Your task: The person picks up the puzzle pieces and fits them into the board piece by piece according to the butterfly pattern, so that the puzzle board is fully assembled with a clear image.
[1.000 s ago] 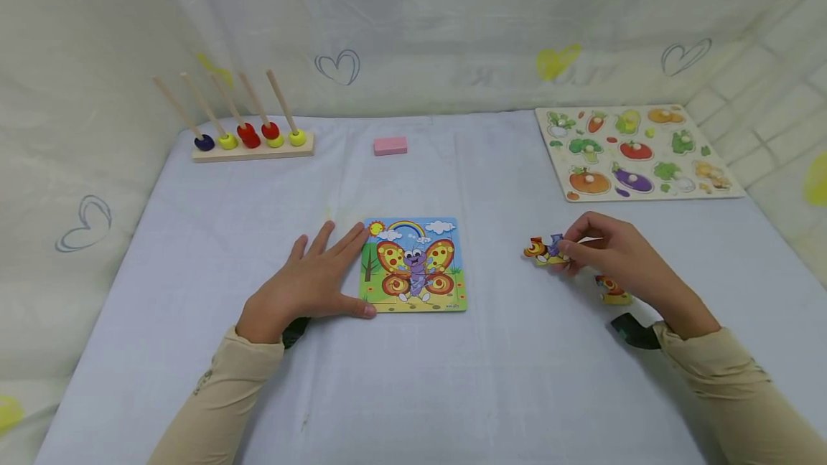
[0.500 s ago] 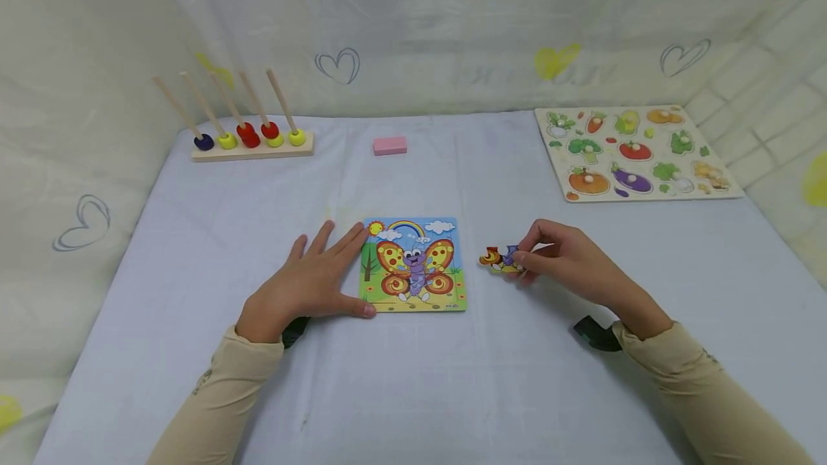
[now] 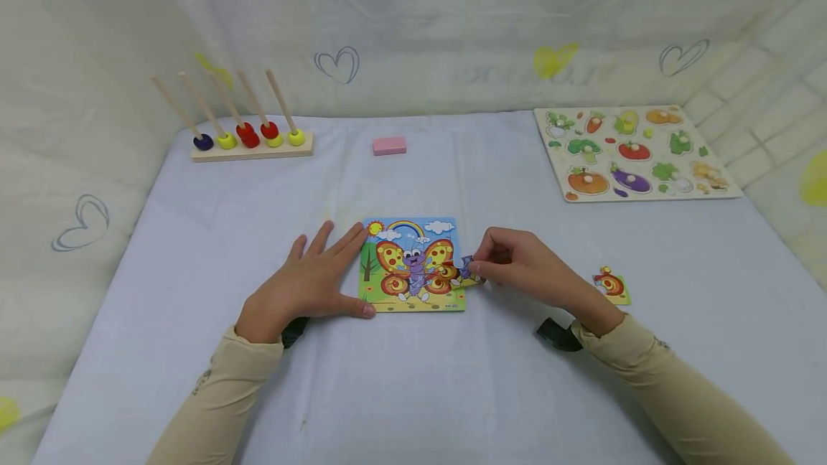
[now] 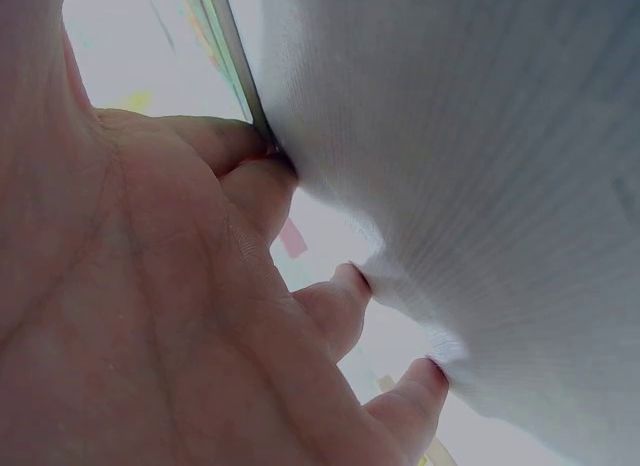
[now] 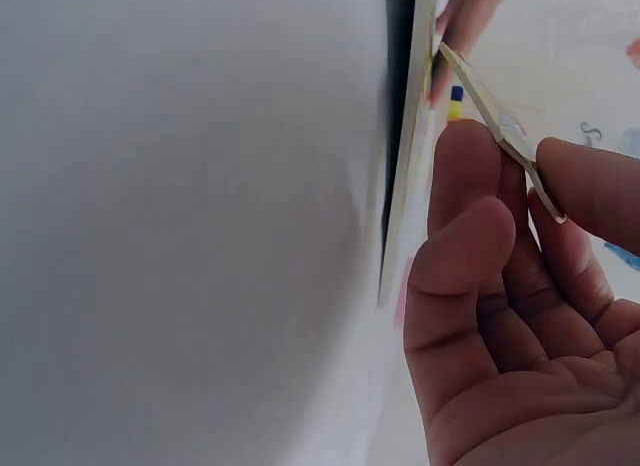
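Observation:
A square butterfly puzzle board (image 3: pixel 390 300) lies on the white cloth, showing a sun, rainbow and tree round the butterfly. My left hand (image 3: pixel 300 293) rests beside its left edge with fingers spread and straight; in the left wrist view the fingertips meet the cloth along the board's edge (image 4: pixel 237 66). Between right thumb and fingers, my right hand (image 3: pixel 526 268) pinches a puzzle piece (image 3: pixel 464 280) with orange and purple print. It overlaps the board's right edge in the head view. Seen from the right wrist, the thin piece (image 5: pixel 487 104) is tilted above the board (image 5: pixel 405 166).
Another puzzle piece (image 3: pixel 614 289) with an orange spiral lies right of my right forearm. Farther back stand a peg bead counter (image 3: pixel 255 154) at left and a pink block (image 3: pixel 390 146). A vegetable peg board (image 3: pixel 652 194) lies at back right.
My right hand has carried the pinched puzzle piece leftward over the cloth to the board's right edge, uncovering the second piece. My left hand stays in place.

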Demonstrator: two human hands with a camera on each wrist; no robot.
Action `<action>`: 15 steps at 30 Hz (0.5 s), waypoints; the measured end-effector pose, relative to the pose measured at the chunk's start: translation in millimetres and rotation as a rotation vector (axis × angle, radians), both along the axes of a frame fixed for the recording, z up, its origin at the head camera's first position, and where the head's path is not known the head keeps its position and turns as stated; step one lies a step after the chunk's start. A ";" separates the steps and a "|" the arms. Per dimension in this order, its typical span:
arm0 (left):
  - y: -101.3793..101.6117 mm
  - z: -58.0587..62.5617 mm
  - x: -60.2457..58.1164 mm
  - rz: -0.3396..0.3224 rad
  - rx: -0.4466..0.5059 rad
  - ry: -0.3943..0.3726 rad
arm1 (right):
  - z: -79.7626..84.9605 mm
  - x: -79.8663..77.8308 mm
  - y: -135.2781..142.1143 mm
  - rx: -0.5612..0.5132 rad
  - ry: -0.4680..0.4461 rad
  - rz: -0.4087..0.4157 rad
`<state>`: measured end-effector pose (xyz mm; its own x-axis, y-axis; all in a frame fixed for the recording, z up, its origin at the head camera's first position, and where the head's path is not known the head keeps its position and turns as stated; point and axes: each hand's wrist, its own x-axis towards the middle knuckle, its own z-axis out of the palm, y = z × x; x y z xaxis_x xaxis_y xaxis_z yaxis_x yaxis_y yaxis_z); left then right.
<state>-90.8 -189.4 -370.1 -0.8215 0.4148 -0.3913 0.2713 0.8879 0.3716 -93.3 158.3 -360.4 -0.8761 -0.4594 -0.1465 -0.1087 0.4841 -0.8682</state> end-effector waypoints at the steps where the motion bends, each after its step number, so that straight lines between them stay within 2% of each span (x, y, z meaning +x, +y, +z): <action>1: -0.1 0.0 0.1 0.000 -0.001 0.000 | 0.2 -0.4 -3.3 -0.002 0.002 0.006; 10: -0.5 -1.2 -0.6 -0.001 -0.002 0.001 | 1.8 -3.1 -30.9 -0.060 0.003 0.056; 15: -0.1 -1.2 -0.7 -0.001 -0.002 0.003 | 2.5 -3.0 -45.5 -0.054 -0.001 0.065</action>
<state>-91.5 -189.5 -371.3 -0.8222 0.4146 -0.3901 0.2731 0.8885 0.3687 -96.3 112.8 -357.9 -0.8438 -0.5228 -0.1209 -0.1377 0.4287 -0.8929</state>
